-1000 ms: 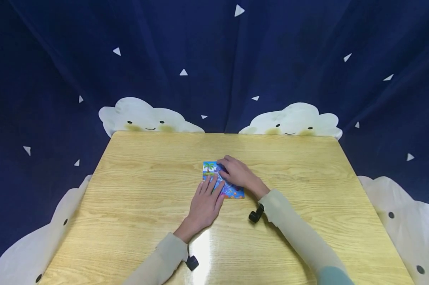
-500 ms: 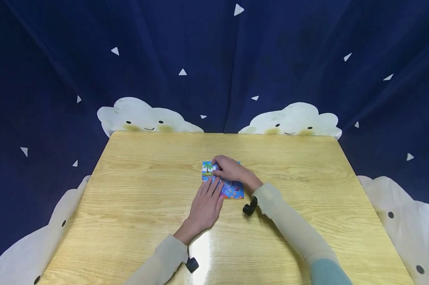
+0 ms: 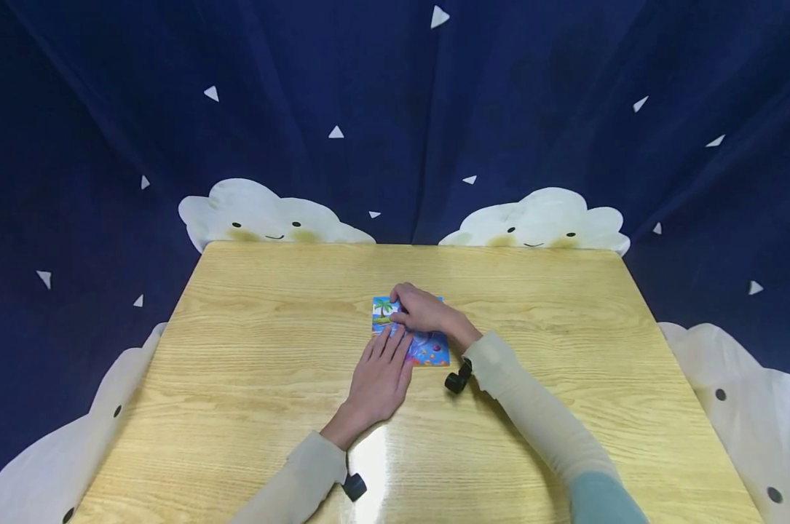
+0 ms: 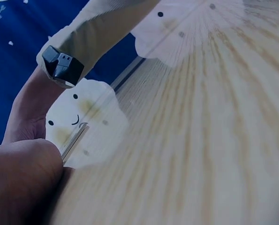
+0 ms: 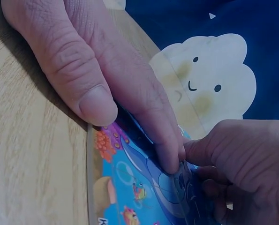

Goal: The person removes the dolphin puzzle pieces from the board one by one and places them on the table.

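A small square jigsaw puzzle [image 3: 432, 352] lies on the table, printed with a palm tree, blue sea and coral. The right wrist view shows its cut lines and colourful fish close up. My left hand [image 3: 376, 380] rests flat across its lower left part, fingers straight. Over the upper middle arches my right hand [image 3: 426, 311], its thumb and curled fingers pinching at a puzzle piece [image 5: 181, 187]. That piece is mostly hidden beneath the fingers. In the right wrist view the right thumb meets a left fingertip. Only the side of my left hand [image 4: 22, 176] shows in the left wrist view.
The wooden table [image 3: 250, 364] extends around the puzzle on every side. A dark blue curtain [image 3: 395, 87] with white triangles and smiling clouds hangs behind and beside it. Each sleeve carries a small black camera, one being the right wrist camera [image 3: 456, 380].
From one second ago, my right hand has shifted left over the puzzle towards the palm tree, uncovering its upper right corner. The left fingers have drawn closer together. Little differs in the last half second.
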`<state>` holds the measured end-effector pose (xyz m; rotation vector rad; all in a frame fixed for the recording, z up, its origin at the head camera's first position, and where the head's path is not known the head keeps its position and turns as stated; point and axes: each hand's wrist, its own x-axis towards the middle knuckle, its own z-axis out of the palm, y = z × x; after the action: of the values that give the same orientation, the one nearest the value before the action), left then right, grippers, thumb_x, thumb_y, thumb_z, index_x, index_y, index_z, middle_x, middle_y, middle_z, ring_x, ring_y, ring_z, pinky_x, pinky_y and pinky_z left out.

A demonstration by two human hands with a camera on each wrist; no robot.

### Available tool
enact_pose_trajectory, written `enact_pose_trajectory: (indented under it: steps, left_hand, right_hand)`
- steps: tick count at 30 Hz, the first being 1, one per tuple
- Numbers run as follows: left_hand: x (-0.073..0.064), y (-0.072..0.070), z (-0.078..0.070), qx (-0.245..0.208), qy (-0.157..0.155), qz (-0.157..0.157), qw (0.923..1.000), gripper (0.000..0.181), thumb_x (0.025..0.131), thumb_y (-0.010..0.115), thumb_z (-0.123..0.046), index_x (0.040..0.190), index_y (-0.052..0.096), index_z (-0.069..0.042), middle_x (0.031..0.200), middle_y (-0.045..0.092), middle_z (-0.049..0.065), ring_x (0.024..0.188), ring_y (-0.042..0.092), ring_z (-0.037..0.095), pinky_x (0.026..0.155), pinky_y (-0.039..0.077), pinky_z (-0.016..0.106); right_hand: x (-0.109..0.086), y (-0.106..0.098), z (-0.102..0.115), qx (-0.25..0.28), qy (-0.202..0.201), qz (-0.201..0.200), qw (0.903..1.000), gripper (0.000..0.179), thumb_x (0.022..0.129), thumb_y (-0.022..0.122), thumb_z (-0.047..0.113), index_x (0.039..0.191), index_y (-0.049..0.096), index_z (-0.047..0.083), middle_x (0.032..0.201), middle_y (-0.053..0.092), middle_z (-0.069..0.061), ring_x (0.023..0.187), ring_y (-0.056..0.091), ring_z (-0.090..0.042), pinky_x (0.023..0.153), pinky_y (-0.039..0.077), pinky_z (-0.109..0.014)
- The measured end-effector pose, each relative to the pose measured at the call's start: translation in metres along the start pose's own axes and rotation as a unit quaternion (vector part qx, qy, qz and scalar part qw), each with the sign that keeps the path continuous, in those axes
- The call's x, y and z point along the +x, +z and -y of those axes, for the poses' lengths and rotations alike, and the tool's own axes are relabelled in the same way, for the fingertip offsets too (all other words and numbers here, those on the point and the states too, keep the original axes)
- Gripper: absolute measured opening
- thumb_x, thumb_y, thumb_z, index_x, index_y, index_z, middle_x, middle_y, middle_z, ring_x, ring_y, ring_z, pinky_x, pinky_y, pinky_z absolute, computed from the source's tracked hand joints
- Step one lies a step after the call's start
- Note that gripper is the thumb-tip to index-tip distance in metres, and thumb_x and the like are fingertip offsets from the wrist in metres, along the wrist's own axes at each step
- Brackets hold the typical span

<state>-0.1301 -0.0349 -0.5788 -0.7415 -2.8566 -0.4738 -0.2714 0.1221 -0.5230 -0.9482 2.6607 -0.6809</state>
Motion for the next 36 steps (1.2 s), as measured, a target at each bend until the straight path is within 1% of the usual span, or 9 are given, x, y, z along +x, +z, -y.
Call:
enact_pose_trajectory:
  steps: [6, 11, 18, 25, 27, 31, 34, 36]
  left_hand:
    - [0.0, 0.0, 0.0, -0.002, 0.005, -0.004, 1.0, 0.055, 0.113, 0.032, -0.032, 0.161, 0.04, -0.006, 0.17, 0.03, 0.012, 0.159, 0.02, 0.034, 0.127, 0.018, 0.05]
    - [0.001, -0.001, 0.0, 0.0, -0.002, 0.007, 1.0, 0.056, 0.113, 0.03, -0.033, 0.162, 0.036, -0.007, 0.171, 0.027, 0.01, 0.16, 0.016, 0.032, 0.129, 0.014, 0.048]
    - [0.001, 0.0, 0.001, 0.002, 0.0, 0.003, 1.0, 0.055, 0.113, 0.03, -0.032, 0.162, 0.038, -0.007, 0.17, 0.03, 0.01, 0.16, 0.017, 0.032, 0.128, 0.015, 0.047]
    - [0.001, -0.001, 0.001, 0.012, -0.006, 0.013, 0.9998, 0.056, 0.113, 0.029, -0.033, 0.163, 0.036, -0.009, 0.171, 0.029, 0.008, 0.161, 0.015, 0.03, 0.129, 0.014, 0.046]
    - [0.001, -0.001, 0.001, 0.01, -0.007, 0.017, 0.9998, 0.056, 0.113, 0.029, -0.033, 0.163, 0.036, -0.01, 0.171, 0.029, 0.008, 0.161, 0.015, 0.03, 0.129, 0.014, 0.046]
    - [0.001, -0.001, 0.001, 0.009, -0.01, 0.026, 0.9996, 0.056, 0.114, 0.027, -0.034, 0.164, 0.034, -0.01, 0.172, 0.028, 0.007, 0.161, 0.014, 0.028, 0.129, 0.014, 0.047]
    - [0.001, -0.001, 0.0, 0.01, -0.012, 0.027, 0.9995, 0.056, 0.114, 0.026, -0.034, 0.164, 0.033, -0.011, 0.172, 0.027, 0.006, 0.161, 0.013, 0.028, 0.129, 0.014, 0.047]
    - [0.001, -0.002, 0.0, 0.013, -0.011, 0.025, 0.9995, 0.056, 0.114, 0.027, -0.034, 0.165, 0.033, -0.01, 0.172, 0.026, 0.006, 0.161, 0.013, 0.028, 0.129, 0.015, 0.047]
  right_hand:
    - [0.001, 0.002, -0.004, 0.012, 0.007, 0.003, 0.9999, 0.034, 0.102, 0.068, 0.025, 0.126, 0.056, 0.003, 0.104, 0.053, -0.006, 0.087, 0.053, -0.019, 0.081, 0.047, -0.035]
    - [0.002, 0.005, -0.011, 0.029, 0.002, -0.005, 0.9996, 0.036, 0.101, 0.07, 0.026, 0.126, 0.054, 0.006, 0.104, 0.051, -0.006, 0.088, 0.052, -0.019, 0.081, 0.046, -0.034]
    - [0.002, 0.006, -0.012, 0.056, 0.003, -0.013, 0.9983, 0.038, 0.098, 0.074, 0.026, 0.125, 0.054, 0.007, 0.115, 0.05, -0.009, 0.1, 0.051, -0.022, 0.09, 0.047, -0.038]
    - [0.002, 0.007, -0.012, 0.084, 0.005, -0.035, 0.9958, 0.04, 0.093, 0.08, 0.023, 0.121, 0.057, 0.005, 0.115, 0.056, -0.011, 0.106, 0.054, -0.024, 0.096, 0.047, -0.039]
    - [0.001, 0.007, -0.012, 0.09, 0.007, -0.043, 0.995, 0.04, 0.092, 0.082, 0.021, 0.12, 0.059, 0.005, 0.116, 0.058, -0.01, 0.105, 0.056, -0.025, 0.096, 0.048, -0.039]
    - [0.0, 0.008, -0.013, 0.085, 0.004, -0.057, 0.9947, 0.042, 0.09, 0.084, 0.021, 0.123, 0.064, 0.005, 0.115, 0.063, -0.009, 0.096, 0.057, -0.021, 0.089, 0.049, -0.036]
    - [0.001, 0.008, -0.013, 0.07, 0.0, -0.054, 0.9961, 0.044, 0.091, 0.083, 0.022, 0.129, 0.067, 0.005, 0.111, 0.063, -0.007, 0.087, 0.055, -0.018, 0.081, 0.048, -0.033]
    - [0.001, 0.007, -0.013, 0.063, -0.004, -0.048, 0.9968, 0.046, 0.092, 0.082, 0.023, 0.132, 0.068, 0.005, 0.107, 0.062, -0.006, 0.084, 0.055, -0.016, 0.079, 0.047, -0.032]
